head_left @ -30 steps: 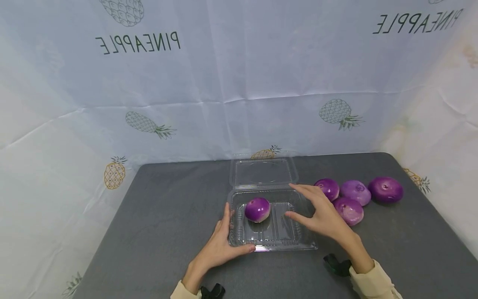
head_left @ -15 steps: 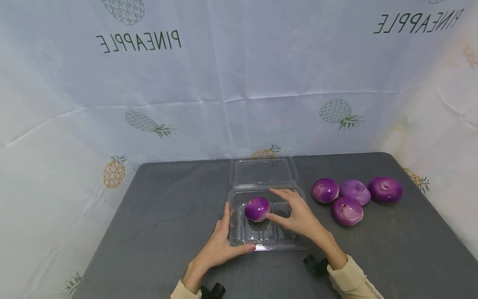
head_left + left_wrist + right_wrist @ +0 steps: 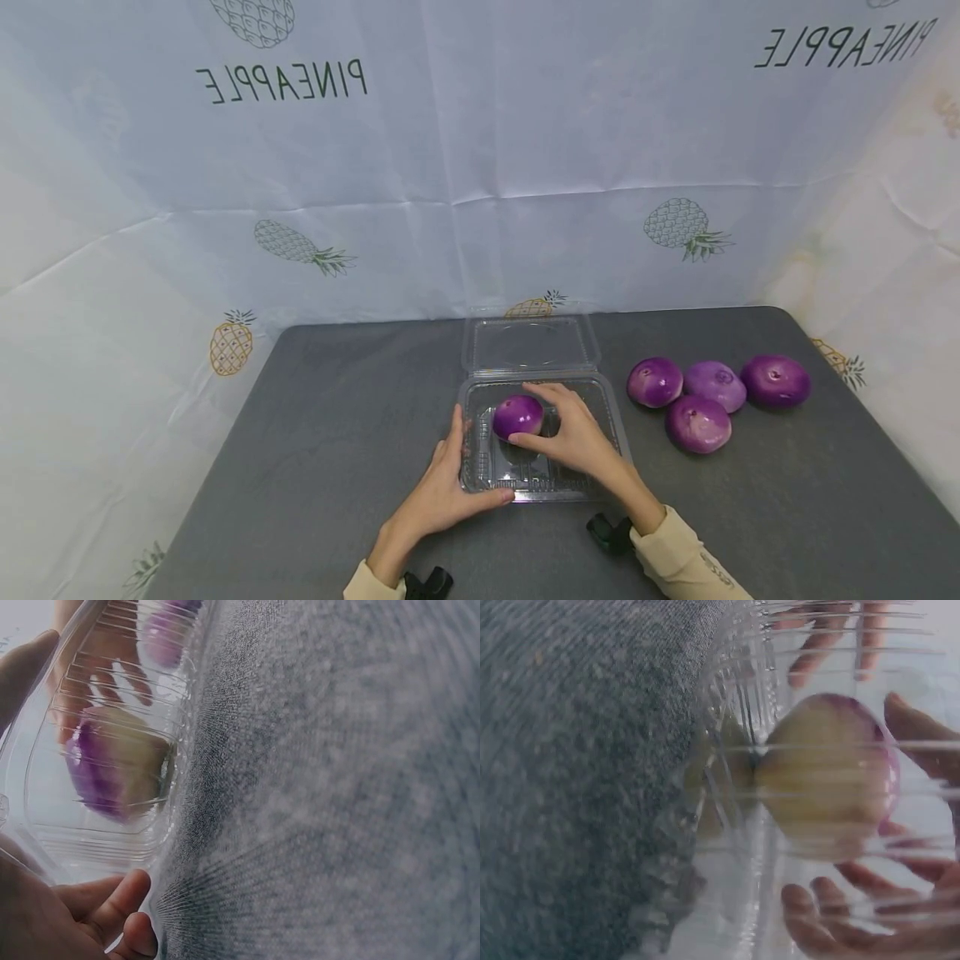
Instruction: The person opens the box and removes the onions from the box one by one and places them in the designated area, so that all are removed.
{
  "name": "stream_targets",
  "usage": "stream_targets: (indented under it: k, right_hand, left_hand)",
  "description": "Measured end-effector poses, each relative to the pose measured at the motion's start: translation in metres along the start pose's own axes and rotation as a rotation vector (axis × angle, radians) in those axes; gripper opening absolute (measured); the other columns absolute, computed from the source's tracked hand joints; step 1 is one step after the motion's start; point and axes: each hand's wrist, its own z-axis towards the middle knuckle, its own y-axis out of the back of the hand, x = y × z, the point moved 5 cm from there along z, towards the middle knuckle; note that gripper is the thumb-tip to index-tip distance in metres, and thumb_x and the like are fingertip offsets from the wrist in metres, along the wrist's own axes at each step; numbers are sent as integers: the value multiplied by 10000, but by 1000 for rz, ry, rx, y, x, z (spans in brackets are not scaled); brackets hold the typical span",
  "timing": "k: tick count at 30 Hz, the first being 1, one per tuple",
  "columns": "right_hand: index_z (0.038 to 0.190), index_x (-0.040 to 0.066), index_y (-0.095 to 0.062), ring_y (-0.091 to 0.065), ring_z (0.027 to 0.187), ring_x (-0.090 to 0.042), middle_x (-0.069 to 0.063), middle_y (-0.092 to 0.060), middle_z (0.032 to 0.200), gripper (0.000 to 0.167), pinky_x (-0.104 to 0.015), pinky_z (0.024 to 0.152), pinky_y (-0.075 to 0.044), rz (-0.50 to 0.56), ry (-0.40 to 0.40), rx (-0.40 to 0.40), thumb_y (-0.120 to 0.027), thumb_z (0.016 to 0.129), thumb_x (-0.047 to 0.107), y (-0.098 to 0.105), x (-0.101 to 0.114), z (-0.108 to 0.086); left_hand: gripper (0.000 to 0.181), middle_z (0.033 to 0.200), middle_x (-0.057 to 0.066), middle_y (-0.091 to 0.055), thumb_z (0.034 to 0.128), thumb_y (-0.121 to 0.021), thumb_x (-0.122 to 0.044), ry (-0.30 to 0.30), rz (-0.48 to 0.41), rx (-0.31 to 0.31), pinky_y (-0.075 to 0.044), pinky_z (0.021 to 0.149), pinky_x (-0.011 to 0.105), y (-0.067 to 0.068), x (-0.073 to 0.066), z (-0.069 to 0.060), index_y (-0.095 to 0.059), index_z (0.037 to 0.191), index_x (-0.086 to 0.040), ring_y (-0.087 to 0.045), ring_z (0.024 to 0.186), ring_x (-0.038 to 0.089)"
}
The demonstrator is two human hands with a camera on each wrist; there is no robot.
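A clear hinged plastic container point(image 3: 619, 433) stands on the grey table with its lid laid back. One red onion point(image 3: 516, 415) sits in its left half. My left hand point(image 3: 435, 497) holds the container's near left corner, fingers along the side and thumb on the front edge. My right hand point(image 3: 573, 433) reaches inside, thumb in front of the onion and index finger behind it. Through the plastic in the right wrist view, the onion point(image 3: 825, 776) shows its pale underside between loosely curved fingers and thumb. Firm contact there cannot be made out.
Several more red onions point(image 3: 697, 423) lie in a group on the right of the table point(image 3: 360, 417). The transparent lid point(image 3: 529, 346) reaches back towards a white cloth point(image 3: 450, 258) with pineapple prints, which hangs behind and at both sides.
My right hand has moved left from the container's right side to the onion inside it, uncovering the group on the right. The left hand, container and onion have kept their places.
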Motion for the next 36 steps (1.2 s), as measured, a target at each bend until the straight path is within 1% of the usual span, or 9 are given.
stream_targets:
  k: [3, 6, 10, 17, 22, 26, 29, 33, 36]
  right_hand:
    - [1411, 73, -607, -561, 1261, -457, -201, -615, 1377, 773, -649, 952, -500, -6, -20, 0, -899, 767, 385, -1, 0, 1]
    - [1412, 71, -605, -565, 1257, -449, -204, -614, 1382, 775, -633, 940, -512, -5, -34, 0, -897, 770, 391, -2, -1, 1]
    - [1426, 71, -594, -571, 1265, -440, -208, -610, 1397, 782, -639, 969, -493, -1, -55, 9, -889, 780, 399, -4, -2, 1]
    - [1441, 66, -578, -578, 1270, -440, -215, -603, 1406, 803, -660, 1006, -463, -6, -79, 29, -886, 782, 407, -7, -4, 1]
    - [1440, 48, -572, -603, 1255, -414, -209, -622, 1388, 812, -676, 1023, -435, -20, -67, 47, -892, 777, 391, -9, -4, 1]
    - [1434, 37, -573, -608, 1274, -391, -196, -638, 1391, 808, -681, 1042, -411, -14, -46, 55, -894, 776, 378, -9, -3, 1]
    - [1425, 44, -581, -613, 1279, -380, -181, -649, 1389, 807, -672, 1035, -420, -1, -43, 65, -903, 764, 377, -10, -3, 2]
    - [1413, 61, -586, -649, 1222, -354, -156, -679, 1347, 808, -656, 1020, -432, 22, -46, 74, -921, 742, 364, -10, -4, 2]
    - [1429, 61, -565, -659, 1179, -340, -156, -671, 1340, 834, -636, 1010, -446, 21, -34, 85, -928, 734, 344, -11, -3, 1]
  left_hand:
    - [1364, 1681, 172, -275, 758, -864, -534, -13, 0, -2, -423, 1074, 636, 0, 0, 0, 114, 1648, -201, -484, 1356, 351]
    - [1362, 1685, 165, -268, 758, -862, -539, -8, 0, -1, -418, 1083, 631, 0, 0, 0, 113, 1649, -207, -478, 1364, 349]
    - [1355, 1693, 146, -256, 756, -858, -550, 5, 0, 6, -412, 1094, 628, 0, -1, 1, 110, 1649, -232, -469, 1378, 335]
    - [1355, 1690, 152, -259, 755, -863, -540, 1, -5, 8, -416, 1089, 630, 0, -2, 0, 108, 1649, -235, -474, 1376, 336]
    - [1354, 1685, 164, -268, 757, -864, -534, 0, -7, 10, -415, 1089, 632, 0, -1, 0, 109, 1649, -233, -480, 1373, 340]
    - [1354, 1685, 168, -264, 759, -865, -529, 0, -7, 10, -414, 1086, 639, 0, -1, 0, 114, 1648, -235, -481, 1373, 345]
    - [1358, 1684, 171, -267, 759, -867, -522, -2, -1, 7, -415, 1083, 640, -1, -1, 1, 121, 1646, -235, -486, 1367, 350]
    - [1365, 1678, 180, -277, 757, -869, -522, -10, 6, 2, -420, 1077, 637, -1, 0, 1, 123, 1646, -225, -494, 1354, 352]
    - [1366, 1680, 177, -274, 754, -869, -532, -8, 1, 1, -420, 1078, 633, -1, 0, 1, 119, 1648, -229, -493, 1353, 346]
